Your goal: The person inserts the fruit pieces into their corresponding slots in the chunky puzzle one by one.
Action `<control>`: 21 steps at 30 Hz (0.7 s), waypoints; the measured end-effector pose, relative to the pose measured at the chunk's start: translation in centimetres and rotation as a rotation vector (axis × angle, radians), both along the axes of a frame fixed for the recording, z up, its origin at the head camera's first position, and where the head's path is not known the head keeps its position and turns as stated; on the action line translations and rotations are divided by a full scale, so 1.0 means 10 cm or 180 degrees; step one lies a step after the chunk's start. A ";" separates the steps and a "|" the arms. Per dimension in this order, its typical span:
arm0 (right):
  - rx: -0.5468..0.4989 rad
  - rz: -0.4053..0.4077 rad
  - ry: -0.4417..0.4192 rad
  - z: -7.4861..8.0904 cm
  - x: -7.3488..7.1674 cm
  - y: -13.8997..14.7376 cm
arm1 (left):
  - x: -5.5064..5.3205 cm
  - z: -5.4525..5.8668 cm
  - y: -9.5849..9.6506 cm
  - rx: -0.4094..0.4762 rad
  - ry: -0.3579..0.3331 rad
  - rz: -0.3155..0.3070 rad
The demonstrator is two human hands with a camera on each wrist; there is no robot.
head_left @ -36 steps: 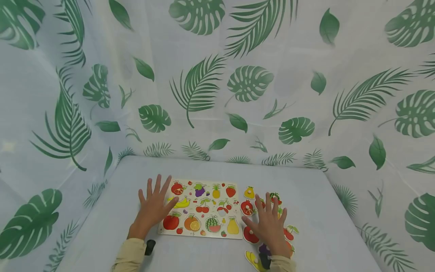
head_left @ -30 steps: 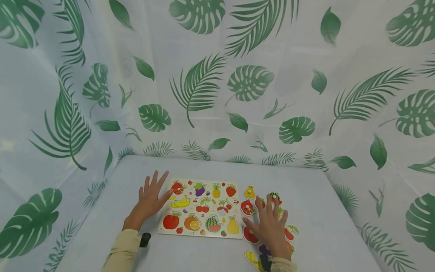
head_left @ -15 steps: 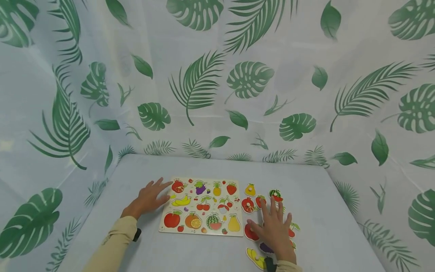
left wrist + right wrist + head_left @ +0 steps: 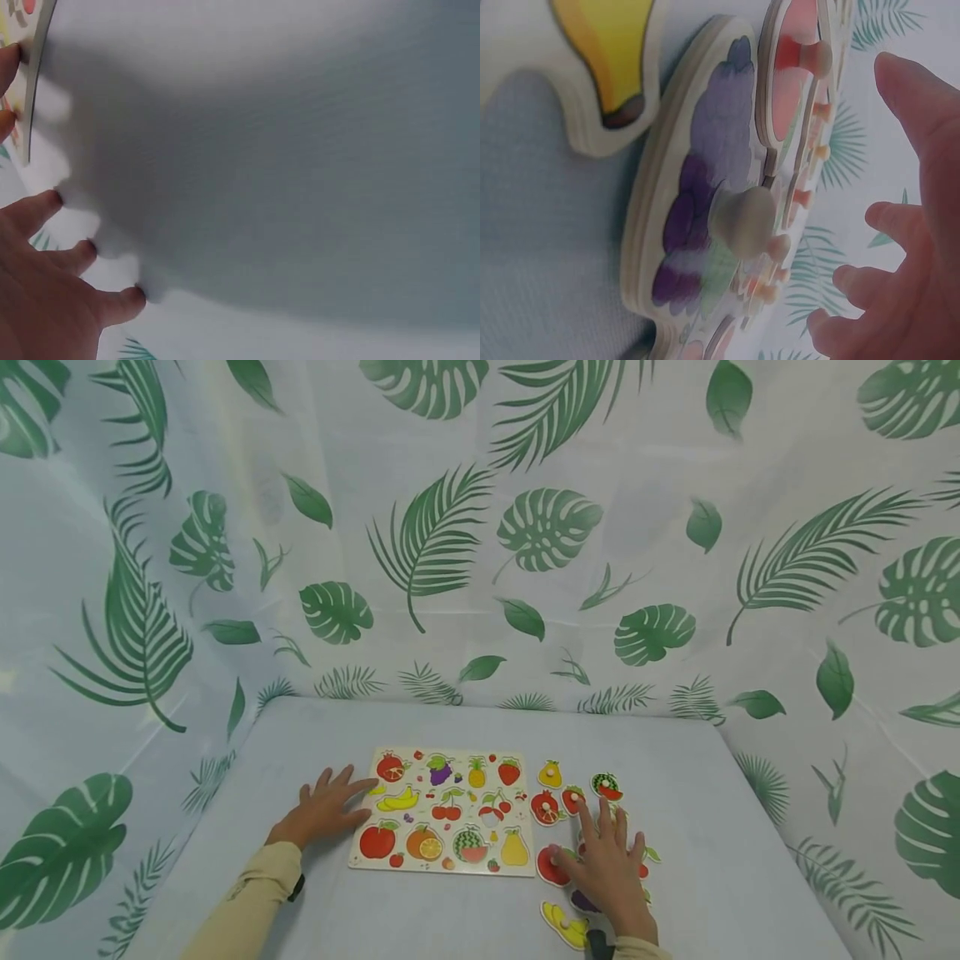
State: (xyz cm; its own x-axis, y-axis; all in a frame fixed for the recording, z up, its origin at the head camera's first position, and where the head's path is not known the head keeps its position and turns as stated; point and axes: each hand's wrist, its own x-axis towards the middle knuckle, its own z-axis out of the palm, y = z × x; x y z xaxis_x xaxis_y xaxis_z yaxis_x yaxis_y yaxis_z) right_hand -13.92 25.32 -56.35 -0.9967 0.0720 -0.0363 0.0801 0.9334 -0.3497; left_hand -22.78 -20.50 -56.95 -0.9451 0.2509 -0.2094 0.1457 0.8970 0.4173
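Observation:
A fruit puzzle board (image 4: 427,867) lies flat on the white table. At its left edge is my left hand (image 4: 322,810), fingers spread. In the left wrist view two fingertips reach the board's edge (image 4: 34,82), while the other fingers of that hand (image 4: 45,300) point down beside it. My right hand (image 4: 611,870) hovers with spread fingers over loose knobbed pieces, its thumb near the apple piece (image 4: 550,872). In the right wrist view the grape piece (image 4: 724,127) and banana piece (image 4: 611,60) lie near the hand (image 4: 930,247), which holds nothing. Some pieces are hidden beneath it.
Right of the board lie the pear piece (image 4: 550,781), pomegranate piece (image 4: 541,815), strawberry piece (image 4: 572,792) and watermelon piece (image 4: 613,793). A leaf-printed curtain (image 4: 450,643) rises behind and beside the table (image 4: 450,727).
My left hand first drew left, off the board, then lowered and turned to its left edge. My right hand shifted slightly right, uncovering the strawberry and watermelon pieces. The pieces stayed put.

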 end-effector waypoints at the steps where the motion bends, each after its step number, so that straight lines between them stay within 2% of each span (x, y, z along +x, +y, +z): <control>1: -0.0004 -0.0007 -0.0015 0.00 0.00 0.00 | 0.00 -0.01 0.00 -0.0011 0.0015 -0.0006; 12: -0.0080 0.0040 -0.0043 0.02 0.02 0.04 | 0.02 0.01 -0.01 -0.0219 0.0087 0.0044; 21: 0.0022 0.0042 -0.0051 0.07 -0.08 0.12 | 0.10 0.05 0.02 -0.0254 0.0149 0.0109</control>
State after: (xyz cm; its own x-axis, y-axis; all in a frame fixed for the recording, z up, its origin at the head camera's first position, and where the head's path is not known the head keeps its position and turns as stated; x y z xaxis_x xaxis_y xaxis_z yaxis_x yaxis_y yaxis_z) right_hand -14.72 26.49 -55.70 -0.9969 0.0591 -0.0520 0.0734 0.9368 -0.3420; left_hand -21.80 -20.26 -56.45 -0.9620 0.2026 -0.1828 0.1320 0.9319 0.3379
